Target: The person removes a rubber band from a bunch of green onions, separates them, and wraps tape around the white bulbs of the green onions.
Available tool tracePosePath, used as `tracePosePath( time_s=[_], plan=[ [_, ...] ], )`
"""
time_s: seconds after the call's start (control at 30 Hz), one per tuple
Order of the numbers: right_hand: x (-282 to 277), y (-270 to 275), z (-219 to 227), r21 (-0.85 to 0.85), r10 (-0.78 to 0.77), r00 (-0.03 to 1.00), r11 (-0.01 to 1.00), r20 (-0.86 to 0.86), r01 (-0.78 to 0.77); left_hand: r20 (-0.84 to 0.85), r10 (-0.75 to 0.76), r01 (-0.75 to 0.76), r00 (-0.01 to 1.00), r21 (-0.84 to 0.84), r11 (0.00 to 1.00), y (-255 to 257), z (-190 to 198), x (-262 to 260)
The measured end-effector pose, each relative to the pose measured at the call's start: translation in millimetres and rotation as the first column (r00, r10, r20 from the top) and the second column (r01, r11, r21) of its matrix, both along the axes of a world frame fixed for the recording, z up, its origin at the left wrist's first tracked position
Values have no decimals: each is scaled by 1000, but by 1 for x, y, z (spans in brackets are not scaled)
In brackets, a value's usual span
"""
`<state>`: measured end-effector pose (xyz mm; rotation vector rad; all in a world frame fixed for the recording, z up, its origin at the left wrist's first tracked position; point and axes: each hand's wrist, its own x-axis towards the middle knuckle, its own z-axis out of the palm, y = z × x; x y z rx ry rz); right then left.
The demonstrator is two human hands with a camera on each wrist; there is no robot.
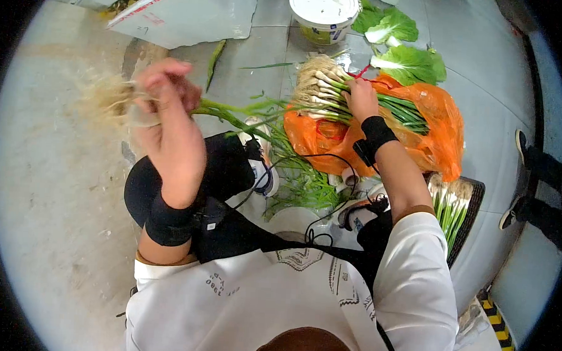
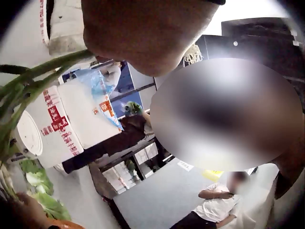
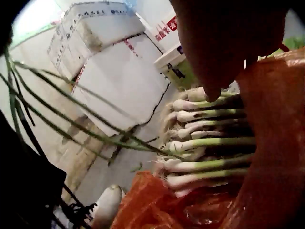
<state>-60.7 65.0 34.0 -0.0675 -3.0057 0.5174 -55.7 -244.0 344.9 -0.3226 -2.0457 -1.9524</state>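
Note:
My left hand (image 1: 177, 130) is raised at the left in the head view, fingers curled round a few spring onions (image 1: 224, 110). Their pale, stringy roots (image 1: 105, 99) are blurred and stick out to the left, while the green leaves trail right. My right hand (image 1: 363, 99) grips the stalks of a large bunch of spring onions (image 1: 325, 89) lying on an orange plastic bag (image 1: 443, 129). In the right wrist view a fingertip (image 3: 213, 93) reaches the white bulb ends (image 3: 190, 143); the rest of that hand's grasp is dark.
A white-lidded tub (image 1: 325, 5) and leafy greens (image 1: 408, 62) stand beyond the bag. A foam box (image 1: 194, 15) is at the back left. Green trimmings (image 1: 308, 192) lie between the shoes. A dark tray (image 1: 470, 215) with spring onions sits at right, near another person's feet (image 1: 516, 214).

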Motion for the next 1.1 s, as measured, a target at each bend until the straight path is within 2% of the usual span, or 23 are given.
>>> tracePosePath(
  time_s=[0.03, 0.07, 0.13, 0.17, 0.23, 0.3, 0.33, 0.4, 0.47, 0.53, 0.57, 0.6, 0.67, 0.7, 0.77, 0.8, 0.87, 0.9, 0.93, 0.97, 1.0, 1.07, 1.1],
  plan=[
    [-12, -4, -7, -3, 20, 1000, 1000, -6, -20, -70, 179, -185, 981, -91, 979, 6, 6, -3],
    [-15, -7, -12, 19, 1, 999, 1000, 54, -2, -65, 192, -197, 979, -86, 977, 7, 3, -6],
    [-21, -12, -15, 42, -10, 994, 999, 108, 5, -222, 79, -136, 972, -253, 958, 4, 2, -10],
    [-22, -15, -15, 63, -21, 994, 998, 110, 14, -167, -17, -30, 986, -275, 961, 0, 0, -13],
    [-18, -17, -15, 85, -22, 993, 996, 112, 13, -186, -51, -2, 981, -274, 962, 4, -1, -12],
    [-24, 4, -11, -97, 92, 990, 992, 110, -82, -199, -116, 64, 973, -251, 966, 9, -1, -14],
    [-22, 3, -5, -96, 93, 990, 992, 109, -82, -201, -115, 63, 973, -250, 966, 9, -1, -15],
    [-23, 16, 37, -222, 137, 990, 967, 44, -124, -137, -172, 128, 975, -283, 950, 12, 4, -15],
    [-21, 16, 63, -169, 150, 989, 975, 18, -145, -152, -148, 117, 977, -195, 974, 17, 10, -10],
    [-19, 16, 115, -352, 99, 993, 929, -67, -116, -115, -127, 88, 985, -294, 952, 19, 13, -11],
    [-16, 13, 144, -384, 124, 977, 905, -172, -182, 70, -156, 166, 985, -180, 970, 23, 18, -8],
    [-17, 12, 183, -513, 61, 977, 844, -202, -159, 16, -145, 146, 989, -138, 980, 31, 22, -13],
    [-11, 6, 213, -515, 56, 952, 831, -301, -212, 92, -164, 167, 982, -34, 985, 38, 21, -9],
    [-14, 8, 242, -472, 75, 939, 849, -335, -236, 229, -215, 224, 949, -13, 974, 45, 33, -9],
    [-8, -6, 272, -605, 17, 938, 760, -347, -238, 201, -250, 240, 947, 73, 968, 59, 30, -10],
    [-9, -11, 300, -571, 32, 921, 776, -388, -268, 155, -286, 261, 946, 162, 952, 62, 40, -14],
    [4, -24, 328, -651, 56, 932, 701, -357, -291, 156, -305, 282, 940, 151, 947, 63, 47, -17],
    [10, -36, 349, -708, 58, 936, 638, -348, -303, 108, -318, 303, 942, 136, 943, 68, 51, -24],
    [15, -43, 356, -707, 59, 934, 638, -353, -307, 89, -332, 322, 939, 109, 940, 70, 55, -27],
    [14, -45, 362, -748, 61, 935, 584, -348, -316, -6, -426, 426, 904, 60, 903, 70, 59, -37],
    [18, -52, 373, -771, 73, 931, 541, -357, -338, -37, -421, 423, 906, 71, 904, 67, 66, -36],
    [16, -53, 379, -752, 78, 925, 559, -372, -349, -13, -556, 544, 831, 227, 808, 70, 66, -41],
    [17, -54, 386, -763, 75, 941, 565, -330, -312, -52, -550, 551, 833, 145, 822, 68, 64, -46]
  ],
)
